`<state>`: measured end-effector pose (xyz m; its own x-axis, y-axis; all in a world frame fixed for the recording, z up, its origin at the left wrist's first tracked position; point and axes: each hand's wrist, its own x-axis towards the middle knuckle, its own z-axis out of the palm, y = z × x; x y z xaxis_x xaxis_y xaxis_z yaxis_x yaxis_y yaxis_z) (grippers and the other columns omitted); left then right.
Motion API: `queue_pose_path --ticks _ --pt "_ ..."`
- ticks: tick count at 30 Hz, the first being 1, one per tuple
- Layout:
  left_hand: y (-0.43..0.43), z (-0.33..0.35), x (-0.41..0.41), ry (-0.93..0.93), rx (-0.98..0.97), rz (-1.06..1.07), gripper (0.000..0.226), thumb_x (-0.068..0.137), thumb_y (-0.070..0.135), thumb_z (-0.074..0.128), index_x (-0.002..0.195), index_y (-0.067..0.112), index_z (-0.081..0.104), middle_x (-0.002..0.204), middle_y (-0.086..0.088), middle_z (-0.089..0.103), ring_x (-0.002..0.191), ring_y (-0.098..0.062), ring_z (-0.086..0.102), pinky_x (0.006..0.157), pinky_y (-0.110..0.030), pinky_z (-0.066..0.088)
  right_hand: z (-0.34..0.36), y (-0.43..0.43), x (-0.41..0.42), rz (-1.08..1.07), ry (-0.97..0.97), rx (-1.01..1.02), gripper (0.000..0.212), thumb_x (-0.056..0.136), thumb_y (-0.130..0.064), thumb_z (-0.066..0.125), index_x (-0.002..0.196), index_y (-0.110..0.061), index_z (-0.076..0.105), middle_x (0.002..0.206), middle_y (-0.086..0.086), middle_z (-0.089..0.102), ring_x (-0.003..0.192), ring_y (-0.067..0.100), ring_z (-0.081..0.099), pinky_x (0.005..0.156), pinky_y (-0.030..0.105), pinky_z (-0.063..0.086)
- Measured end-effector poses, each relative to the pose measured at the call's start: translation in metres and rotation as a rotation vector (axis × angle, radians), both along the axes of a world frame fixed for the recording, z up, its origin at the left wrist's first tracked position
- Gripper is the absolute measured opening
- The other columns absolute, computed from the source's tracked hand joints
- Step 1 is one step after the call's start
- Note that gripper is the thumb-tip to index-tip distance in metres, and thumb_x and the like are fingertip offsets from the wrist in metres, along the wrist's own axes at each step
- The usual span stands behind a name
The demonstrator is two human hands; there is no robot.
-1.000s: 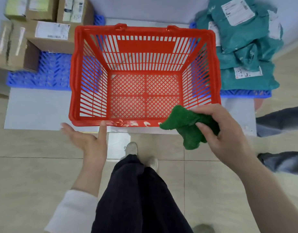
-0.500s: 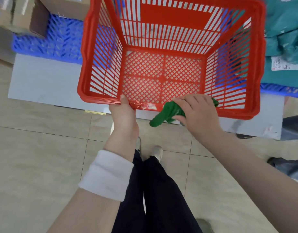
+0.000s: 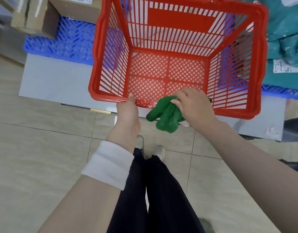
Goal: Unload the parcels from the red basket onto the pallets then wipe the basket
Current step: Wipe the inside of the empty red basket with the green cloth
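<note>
Left hand [image 3: 127, 111] gripping red basket [image 3: 255, 68] near rim, right hand [image 3: 193, 105] beside it clutching green cloth [image 3: 165, 116]

- tiled floor [image 3: 44, 157]: grey mat [image 3: 61, 81] lies flat on it
- mat carries red basket [image 3: 178, 27], blue pallets [image 3: 64, 42] either side
- shoes [image 3: 159, 151] on tiles

A parcel-sorting or storeroom space. Beyond the left grip [image 3: 127, 111], cardboard boxes [image 3: 74, 7] sit on a blue pallet [image 3: 66, 46]; beyond the right grip [image 3: 193, 105], teal mailer bags [image 3: 286, 39] are piled. The floor [image 3: 35, 157] is tiled.
</note>
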<state>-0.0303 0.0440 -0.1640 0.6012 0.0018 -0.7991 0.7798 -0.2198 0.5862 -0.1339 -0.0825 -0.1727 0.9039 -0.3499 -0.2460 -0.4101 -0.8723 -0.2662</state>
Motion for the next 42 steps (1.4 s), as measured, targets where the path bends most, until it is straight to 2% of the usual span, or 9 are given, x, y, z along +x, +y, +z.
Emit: queue_pose_path --ticks 5,10,13,16,20,27,32,36,42 --pt "0.007 -0.001 0.005 0.062 -0.094 0.007 0.031 0.096 0.022 0.044 0.125 0.012 0.048 0.120 0.000 0.058 0.103 -0.013 0.051 0.088 -0.026 0.034 0.040 -0.012 -0.025 -0.077 -0.181 0.350 0.021 0.088 -0.010 0.056 0.107 -0.003 0.061 0.093 0.007 0.059 0.086 0.019 0.052 0.078 0.020 0.035" --pt "0.015 -0.001 0.007 0.062 -0.111 0.080 0.023 0.095 0.030 0.047 0.108 0.013 0.053 0.106 0.000 0.060 0.096 -0.012 0.055 0.084 -0.027 0.033 0.081 -0.018 -0.041 -0.217 -0.285 0.532 0.021 0.085 -0.020 0.055 0.105 -0.025 0.055 0.084 -0.027 0.056 0.078 -0.013 0.053 0.067 -0.002 0.037" --pt "0.017 -0.004 0.011 0.029 -0.096 0.123 0.021 0.095 0.032 0.045 0.083 0.017 0.052 0.078 0.006 0.053 0.069 -0.008 0.048 0.064 -0.024 0.036 0.081 -0.011 -0.026 -0.195 -0.312 0.594 0.019 0.084 -0.022 0.055 0.102 -0.029 0.055 0.094 -0.030 0.057 0.088 -0.010 0.055 0.078 0.004 0.041" --pt "0.017 -0.006 0.016 0.023 -0.100 0.142 0.023 0.096 0.032 0.043 0.077 0.022 0.050 0.074 0.004 0.048 0.062 -0.009 0.042 0.055 -0.021 0.029 0.050 0.008 0.001 -0.092 -0.199 0.411 0.028 0.087 -0.020 0.059 0.115 -0.016 0.063 0.123 0.001 0.053 0.117 0.019 0.044 0.104 0.028 0.030" --pt "0.018 -0.009 0.019 0.019 -0.079 0.123 0.023 0.097 0.029 0.043 0.077 0.020 0.051 0.077 0.001 0.048 0.073 -0.015 0.045 0.061 -0.023 0.035 0.012 0.030 0.013 0.013 -0.004 0.214 0.045 0.092 -0.031 0.048 0.136 -0.021 0.042 0.138 0.009 0.041 0.125 0.025 0.038 0.106 0.036 0.029" --pt "0.014 -0.010 0.019 0.013 -0.125 0.174 0.023 0.098 0.021 0.041 0.076 0.019 0.049 0.080 0.000 0.053 0.083 -0.021 0.048 0.066 -0.026 0.039 -0.005 0.037 0.015 0.076 -0.048 0.121 0.061 0.082 -0.040 0.061 0.136 -0.018 0.043 0.134 0.012 0.048 0.119 0.031 0.044 0.098 0.042 0.035" --pt "0.016 -0.012 0.018 -0.005 -0.148 0.154 0.021 0.099 0.018 0.039 0.081 0.016 0.051 0.088 -0.004 0.053 0.085 -0.022 0.047 0.065 -0.025 0.039 -0.016 0.038 0.020 0.129 -0.067 0.004 0.059 0.081 -0.047 0.053 0.127 -0.010 0.054 0.110 0.015 0.061 0.097 0.034 0.056 0.078 0.043 0.043" --pt "0.016 -0.011 0.017 -0.014 -0.152 0.159 0.021 0.098 0.017 0.040 0.113 0.008 0.052 0.116 -0.012 0.060 0.105 -0.026 0.057 0.093 -0.035 0.045 -0.017 0.039 0.021 0.126 -0.218 0.005 0.050 0.083 -0.040 0.047 0.112 -0.003 0.063 0.095 0.017 0.065 0.082 0.035 0.059 0.067 0.042 0.047" --pt "0.016 -0.008 0.017 0.002 -0.145 0.167 0.029 0.098 0.017 0.041 0.123 0.005 0.048 0.125 -0.013 0.058 0.113 -0.027 0.057 0.101 -0.039 0.044 -0.018 0.031 0.037 -0.125 -0.234 0.193 0.032 0.092 -0.032 0.048 0.102 -0.004 0.061 0.093 0.014 0.061 0.086 0.030 0.054 0.070 0.036 0.040"
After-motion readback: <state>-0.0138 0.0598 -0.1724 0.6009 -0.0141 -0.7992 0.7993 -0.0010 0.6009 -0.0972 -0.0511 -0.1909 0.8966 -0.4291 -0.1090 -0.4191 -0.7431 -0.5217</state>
